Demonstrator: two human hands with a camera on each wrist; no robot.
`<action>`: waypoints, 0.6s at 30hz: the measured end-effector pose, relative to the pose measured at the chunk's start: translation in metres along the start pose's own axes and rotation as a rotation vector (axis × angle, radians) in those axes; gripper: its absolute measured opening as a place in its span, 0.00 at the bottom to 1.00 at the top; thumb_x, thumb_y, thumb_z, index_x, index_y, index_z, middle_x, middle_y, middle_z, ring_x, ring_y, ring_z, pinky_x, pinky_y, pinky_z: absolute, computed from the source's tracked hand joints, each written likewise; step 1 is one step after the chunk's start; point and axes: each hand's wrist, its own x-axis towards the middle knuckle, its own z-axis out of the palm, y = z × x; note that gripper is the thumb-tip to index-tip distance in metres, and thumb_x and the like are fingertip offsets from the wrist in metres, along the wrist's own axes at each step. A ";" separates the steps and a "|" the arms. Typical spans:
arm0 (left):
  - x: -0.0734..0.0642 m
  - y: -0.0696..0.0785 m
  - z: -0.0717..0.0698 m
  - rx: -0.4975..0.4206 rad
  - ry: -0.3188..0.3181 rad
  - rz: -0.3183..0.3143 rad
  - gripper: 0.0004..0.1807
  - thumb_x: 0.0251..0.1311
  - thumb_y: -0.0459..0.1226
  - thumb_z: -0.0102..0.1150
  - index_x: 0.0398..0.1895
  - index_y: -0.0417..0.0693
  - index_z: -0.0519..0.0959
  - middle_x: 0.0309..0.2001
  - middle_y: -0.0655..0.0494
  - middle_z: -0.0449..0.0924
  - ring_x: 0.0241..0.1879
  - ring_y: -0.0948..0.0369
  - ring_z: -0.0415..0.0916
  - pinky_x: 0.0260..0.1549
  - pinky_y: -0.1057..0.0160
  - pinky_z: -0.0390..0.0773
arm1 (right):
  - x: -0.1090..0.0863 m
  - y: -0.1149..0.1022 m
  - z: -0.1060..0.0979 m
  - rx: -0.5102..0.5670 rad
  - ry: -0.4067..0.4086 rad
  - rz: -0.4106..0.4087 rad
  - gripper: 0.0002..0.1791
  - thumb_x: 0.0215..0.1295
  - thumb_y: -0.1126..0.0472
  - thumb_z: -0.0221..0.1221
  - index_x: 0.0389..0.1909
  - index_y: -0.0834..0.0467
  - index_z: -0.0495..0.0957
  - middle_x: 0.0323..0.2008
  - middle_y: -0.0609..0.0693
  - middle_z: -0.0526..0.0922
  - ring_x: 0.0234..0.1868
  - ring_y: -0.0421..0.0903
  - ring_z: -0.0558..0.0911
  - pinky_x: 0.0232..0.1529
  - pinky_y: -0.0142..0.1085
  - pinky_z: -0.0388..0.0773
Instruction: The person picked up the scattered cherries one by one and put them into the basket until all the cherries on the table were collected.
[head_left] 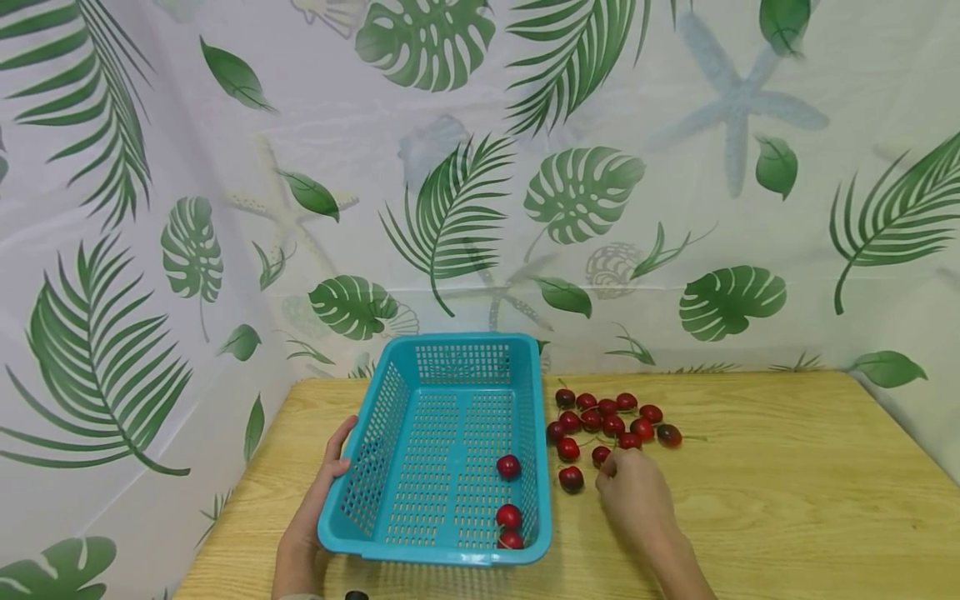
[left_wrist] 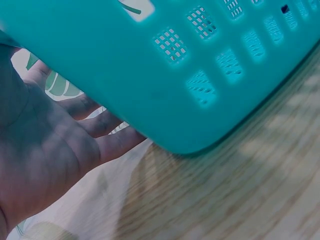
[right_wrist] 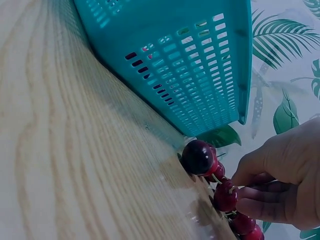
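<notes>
My left hand [head_left: 313,500] rests against the left outer side of a blue plastic basket [head_left: 435,552]. In the left wrist view its fingers [left_wrist: 107,122] reach out fairly straight, their tips hidden behind the basket wall. My right hand [head_left: 637,496] is at the near edge of a group of dark red cherries [head_left: 591,419], right of the basket. Its thumb and fingertips pinch one cherry [right_wrist: 226,196] by the stem end, as the right wrist view shows. A separate cherry [head_left: 571,479] lies just left of that hand. Inside the basket, a cherry [head_left: 508,467] sits above two others [head_left: 508,517] near the right wall.
Everything stands on a wood-grain table [head_left: 787,483]. Behind it hangs a white cloth [head_left: 480,242] printed with green leaves and starfish. A small black object [head_left: 356,595] shows at the bottom edge, in front of the basket.
</notes>
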 end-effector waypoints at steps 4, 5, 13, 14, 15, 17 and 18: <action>-0.003 -0.031 -0.020 -0.012 0.002 0.025 0.34 0.64 0.40 0.45 0.74 0.77 0.58 0.69 0.78 0.51 0.63 0.74 0.60 0.55 0.69 0.66 | 0.000 0.000 -0.001 0.029 0.019 0.008 0.05 0.59 0.71 0.61 0.25 0.63 0.81 0.27 0.54 0.81 0.24 0.45 0.76 0.25 0.37 0.73; -0.003 -0.046 -0.030 -0.025 -0.014 0.068 0.34 0.65 0.40 0.45 0.76 0.71 0.58 0.71 0.74 0.51 0.64 0.72 0.60 0.56 0.68 0.66 | 0.000 -0.001 -0.002 0.034 0.026 0.003 0.05 0.59 0.71 0.61 0.25 0.63 0.81 0.27 0.54 0.81 0.23 0.45 0.76 0.24 0.37 0.73; -0.008 -0.102 -0.070 -0.078 -0.053 0.138 0.37 0.67 0.40 0.48 0.79 0.56 0.51 0.78 0.56 0.45 0.70 0.58 0.59 0.59 0.59 0.68 | 0.001 -0.003 -0.004 0.029 0.100 -0.046 0.02 0.56 0.72 0.64 0.26 0.66 0.82 0.24 0.53 0.82 0.22 0.43 0.76 0.23 0.34 0.72; -0.008 -0.098 -0.067 -0.079 -0.046 0.116 0.38 0.66 0.40 0.48 0.79 0.57 0.51 0.78 0.57 0.45 0.69 0.59 0.59 0.58 0.60 0.68 | 0.001 -0.003 -0.005 0.033 0.104 -0.042 0.02 0.56 0.71 0.64 0.26 0.66 0.81 0.24 0.53 0.81 0.22 0.43 0.75 0.22 0.34 0.71; -0.009 -0.090 -0.061 -0.073 -0.030 0.086 0.40 0.64 0.43 0.50 0.79 0.58 0.51 0.78 0.54 0.44 0.69 0.57 0.59 0.57 0.58 0.69 | 0.001 -0.003 -0.005 0.043 0.106 -0.037 0.03 0.55 0.72 0.64 0.25 0.65 0.80 0.23 0.53 0.81 0.21 0.43 0.75 0.22 0.33 0.70; -0.009 -0.083 -0.056 -0.076 -0.023 0.059 0.40 0.63 0.43 0.51 0.79 0.61 0.51 0.77 0.55 0.44 0.68 0.58 0.60 0.56 0.59 0.69 | 0.001 -0.003 -0.006 0.058 0.112 -0.029 0.05 0.55 0.73 0.64 0.24 0.64 0.78 0.21 0.52 0.80 0.19 0.42 0.73 0.20 0.31 0.68; -0.009 -0.079 -0.053 -0.063 -0.014 0.039 0.42 0.62 0.47 0.54 0.79 0.62 0.51 0.77 0.55 0.43 0.68 0.58 0.59 0.56 0.58 0.68 | 0.001 -0.003 -0.006 0.063 0.116 -0.028 0.06 0.54 0.74 0.63 0.23 0.64 0.77 0.20 0.52 0.79 0.19 0.42 0.72 0.19 0.31 0.67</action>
